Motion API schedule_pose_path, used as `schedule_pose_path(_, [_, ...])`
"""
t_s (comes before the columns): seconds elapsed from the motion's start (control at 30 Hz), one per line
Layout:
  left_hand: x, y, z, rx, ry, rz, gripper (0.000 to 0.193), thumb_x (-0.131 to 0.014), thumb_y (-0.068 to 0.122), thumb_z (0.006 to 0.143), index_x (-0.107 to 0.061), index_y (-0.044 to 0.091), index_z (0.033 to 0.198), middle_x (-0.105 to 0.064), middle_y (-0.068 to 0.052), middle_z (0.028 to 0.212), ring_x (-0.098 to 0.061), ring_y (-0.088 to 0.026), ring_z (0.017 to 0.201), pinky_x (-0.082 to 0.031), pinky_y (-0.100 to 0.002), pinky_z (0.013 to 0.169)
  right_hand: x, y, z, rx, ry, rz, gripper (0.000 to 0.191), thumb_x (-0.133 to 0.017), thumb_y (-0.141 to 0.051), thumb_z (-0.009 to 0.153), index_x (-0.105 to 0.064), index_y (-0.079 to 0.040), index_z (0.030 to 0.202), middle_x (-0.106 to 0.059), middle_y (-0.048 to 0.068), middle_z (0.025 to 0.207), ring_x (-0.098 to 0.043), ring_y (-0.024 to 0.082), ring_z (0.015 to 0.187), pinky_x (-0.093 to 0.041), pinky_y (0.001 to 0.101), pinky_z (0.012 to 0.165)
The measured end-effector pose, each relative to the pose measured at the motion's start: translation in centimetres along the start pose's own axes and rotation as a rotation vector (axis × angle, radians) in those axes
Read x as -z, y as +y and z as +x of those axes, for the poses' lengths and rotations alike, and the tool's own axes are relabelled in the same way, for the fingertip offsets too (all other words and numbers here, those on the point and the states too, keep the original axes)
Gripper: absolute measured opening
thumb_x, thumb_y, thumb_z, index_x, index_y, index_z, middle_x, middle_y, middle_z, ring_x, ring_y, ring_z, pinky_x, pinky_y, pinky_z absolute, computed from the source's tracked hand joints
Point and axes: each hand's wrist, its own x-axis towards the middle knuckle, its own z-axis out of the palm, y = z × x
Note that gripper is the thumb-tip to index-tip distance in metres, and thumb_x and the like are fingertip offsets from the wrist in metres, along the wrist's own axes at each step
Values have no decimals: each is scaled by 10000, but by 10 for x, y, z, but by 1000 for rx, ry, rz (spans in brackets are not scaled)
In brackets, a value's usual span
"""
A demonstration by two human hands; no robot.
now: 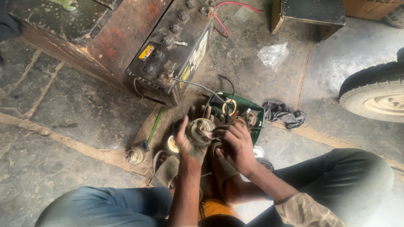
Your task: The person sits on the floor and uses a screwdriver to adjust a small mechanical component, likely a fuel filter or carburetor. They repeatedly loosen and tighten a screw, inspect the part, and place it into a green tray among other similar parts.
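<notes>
My left hand (188, 141) cups a round metal horn-like part (200, 130), its face turned up. My right hand (236, 143) pinches something small at the part's right edge; what it is I cannot tell. Both hands hover over a green tray (252, 107) with several round metal parts and a yellow ring in it. A dark wire (198, 85) runs from the tray area up to a large black battery (172, 50).
A rusty metal box (84, 33) stands behind the battery. Another round part (135, 155) lies on the concrete floor at left. There is a dark rag (284, 113), a crumpled plastic bag (273, 54), a tyre (374, 94) at right, and a wooden stool (309, 14) at the top. My knees frame the bottom.
</notes>
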Motion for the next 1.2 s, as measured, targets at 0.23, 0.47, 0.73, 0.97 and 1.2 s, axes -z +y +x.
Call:
schedule_pose_path(0.23, [-6,-11,-7,122,-28,63,548,-427,445,995,-629,49,1314,-701,-204,1251,-673,-344,1153,-561,-499,985,1,7,6,99,29,80,359,-797,-59,718,-694,-134,1053,-694,29,1112,-644,264,1205,-446,473,1173])
schedule_pose_path(0.47, [-3,-3,-4,-149,-88,306,346,-531,313,1000,-660,21,1133,-694,-158,1106,-676,-327,1087,-544,-534,975,12,14,-6,282,84,-112,354,-807,-117,668,-740,-99,1015,-713,61,1120,-636,292,1147,-482,498,1003])
schedule_pose_path(0.73, [2,-7,-11,-172,-147,214,151,-616,189,972,-647,51,1026,-657,-115,1048,-650,-311,1105,-510,-544,1070,-12,28,-17,366,72,-66,403,-752,-2,680,-774,-58,1079,-720,65,1112,-661,207,1076,-568,427,932])
schedule_pose_path(0.97, [2,-16,-18,-164,-180,295,115,-605,149,973,-637,54,1028,-666,-109,1080,-636,-299,1111,-505,-491,1053,16,10,-18,418,-2,-48,349,-748,-48,688,-779,-98,1033,-720,59,1178,-655,247,1127,-564,413,945])
schedule_pose_path(1.2, [-6,-19,-24,-230,-238,358,97,-607,130,996,-628,40,1028,-635,-102,1084,-616,-285,1097,-523,-468,1004,16,14,-20,406,-19,-64,306,-738,-31,710,-778,-118,1000,-724,27,1183,-660,211,1125,-578,387,961])
